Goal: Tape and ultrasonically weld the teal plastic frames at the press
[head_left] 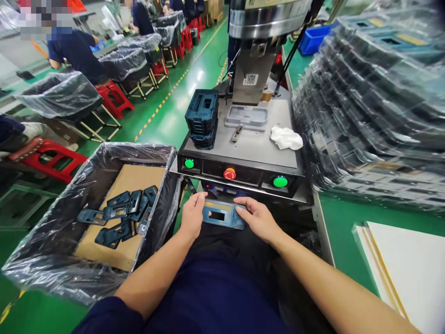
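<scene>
A glossy green floor runs the length of a long workshop and catches pale reflections of overhead light. A dashed yellow line marks an aisle along it. On the left stands a row of plastic-lined bins on folding metal frames, each with a red stool just beside it. People in dark blue sit there at a long bench. Cardboard boxes stand at the far end, and a blue crate sits to the right.

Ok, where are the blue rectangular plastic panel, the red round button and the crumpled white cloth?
blue rectangular plastic panel (230, 217): head view, face right of its window.
red round button (229, 174): head view, its cap.
crumpled white cloth (286, 138): head view, its middle.
</scene>
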Available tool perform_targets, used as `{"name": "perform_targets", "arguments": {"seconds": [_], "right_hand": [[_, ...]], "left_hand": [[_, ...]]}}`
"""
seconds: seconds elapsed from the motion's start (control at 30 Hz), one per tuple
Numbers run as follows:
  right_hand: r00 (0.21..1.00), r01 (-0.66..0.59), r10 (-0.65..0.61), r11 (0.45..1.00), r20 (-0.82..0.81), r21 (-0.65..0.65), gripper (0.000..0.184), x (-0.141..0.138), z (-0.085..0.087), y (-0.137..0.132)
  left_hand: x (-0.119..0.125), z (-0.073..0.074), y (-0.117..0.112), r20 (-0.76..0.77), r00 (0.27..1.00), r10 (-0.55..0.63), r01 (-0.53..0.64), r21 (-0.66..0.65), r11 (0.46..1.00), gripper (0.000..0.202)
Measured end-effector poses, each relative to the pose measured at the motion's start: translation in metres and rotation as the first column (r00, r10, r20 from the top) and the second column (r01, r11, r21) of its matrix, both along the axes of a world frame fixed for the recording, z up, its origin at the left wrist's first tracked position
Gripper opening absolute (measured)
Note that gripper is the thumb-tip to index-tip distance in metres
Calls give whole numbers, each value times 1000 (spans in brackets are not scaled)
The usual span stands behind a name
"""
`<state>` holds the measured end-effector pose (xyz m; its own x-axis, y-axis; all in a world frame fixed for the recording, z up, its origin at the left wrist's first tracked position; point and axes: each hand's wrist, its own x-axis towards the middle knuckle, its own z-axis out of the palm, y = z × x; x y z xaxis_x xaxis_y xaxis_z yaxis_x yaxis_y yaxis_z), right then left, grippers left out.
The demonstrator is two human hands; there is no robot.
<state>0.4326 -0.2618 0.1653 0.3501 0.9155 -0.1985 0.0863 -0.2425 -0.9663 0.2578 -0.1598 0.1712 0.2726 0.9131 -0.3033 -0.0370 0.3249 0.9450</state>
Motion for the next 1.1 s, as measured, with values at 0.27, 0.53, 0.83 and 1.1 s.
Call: {"name": "perform_targets", "arguments": {"seconds": [0.27, 0.53, 0.83, 1.1], "right_hand": [[997, 21, -18, 999, -78, 39, 39, 0, 4, 0], [1000, -14, 14, 1000, -13, 11, 35, 2, -2, 0], [647, -481, 325, 876, 690, 39, 78, 12, 33, -17], [455, -430, 199, 902, 868, 18, 72, 26, 81, -36]], "left_hand": [[2, 5, -1, 13, 1000, -2, 2, -13, 1000, 52], [2, 6, 2, 49, 999, -17, 24, -155, 988, 56], [-3, -10, 10, 74, 995, 71, -43, -327, 944, 49], [5, -18, 13, 147, 980, -136, 186, -411, 893, 41]]}}
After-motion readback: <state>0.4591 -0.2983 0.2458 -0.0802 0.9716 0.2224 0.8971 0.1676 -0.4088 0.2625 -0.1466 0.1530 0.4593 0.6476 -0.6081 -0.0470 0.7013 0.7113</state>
